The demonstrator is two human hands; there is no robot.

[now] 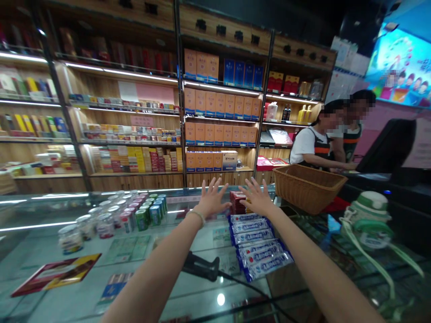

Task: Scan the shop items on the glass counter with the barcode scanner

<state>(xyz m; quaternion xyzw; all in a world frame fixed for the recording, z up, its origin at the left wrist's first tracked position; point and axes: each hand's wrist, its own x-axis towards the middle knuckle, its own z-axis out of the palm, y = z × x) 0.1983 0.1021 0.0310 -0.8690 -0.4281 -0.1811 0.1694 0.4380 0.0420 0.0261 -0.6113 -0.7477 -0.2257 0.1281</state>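
Both my arms reach forward over a glass counter [188, 296]. My left hand [212, 199] is open, fingers spread, with a bracelet at the wrist. Beside it my right hand [258, 197] is also open, its fingers apart. Neither hand holds anything. Small dark red packs [237, 202] stand between the two hands, partly hidden by the right one. Nearer to me lie several blue-and-white snack packets [254, 237] in overlapping rows. A black handheld scanner [202, 265] with a cable rests below my left hand, its far end hidden by my left forearm.
Jars [106, 224] and small green tins [142, 218] stand in rows on the left, beyond a red-and-yellow flat pack [57, 274]. At right are a wicker basket [308, 188], a green-and-white bottle [372, 220] and a monitor [387, 146]. Two people [310, 148] stand behind the counter before stocked shelves [218, 146].
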